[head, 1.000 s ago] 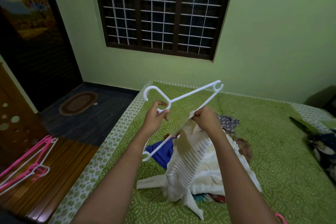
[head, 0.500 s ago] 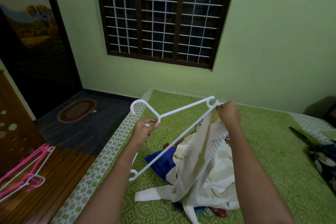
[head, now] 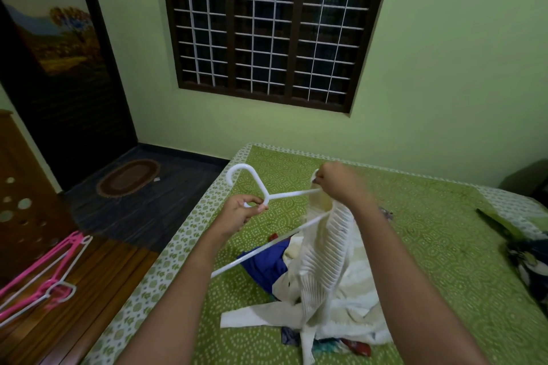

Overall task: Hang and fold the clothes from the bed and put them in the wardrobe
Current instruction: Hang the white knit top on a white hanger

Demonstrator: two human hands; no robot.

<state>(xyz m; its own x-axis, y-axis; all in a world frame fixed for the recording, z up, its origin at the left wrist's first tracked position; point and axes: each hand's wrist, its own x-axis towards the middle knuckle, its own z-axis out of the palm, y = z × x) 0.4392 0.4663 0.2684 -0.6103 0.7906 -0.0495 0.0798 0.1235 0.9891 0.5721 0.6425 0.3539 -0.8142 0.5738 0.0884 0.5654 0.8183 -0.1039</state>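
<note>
Against half a second ago, the left hand point(head: 237, 215) sits in much the same spot. The white hanger point(head: 257, 180) is tilted as before, but its right shoulder tip, then bare, is now covered by cloth. The right hand point(head: 338, 187) has drawn in closer to the hook, bringing the cream ribbed garment point(head: 329, 252) over that end.

The left arm reaches forward from the lower edge, its fingers curled round the hanger just below the hook, thumb and forefinger pinching the junction. The right arm stretches out beside it. That hand is slightly blurred and closed like a fist, pinching the garment's top edge at the hanger's right end.

The hanger is held in the air above the bed point(head: 430, 246), hook up and to the left, with its long bottom bar slanting down to the left past the left forearm. The garment hangs from the right hand in ribbed folds. Its lower part rests on the bed among other clothes, with a blue cloth point(head: 267, 265) just to its left.
</note>
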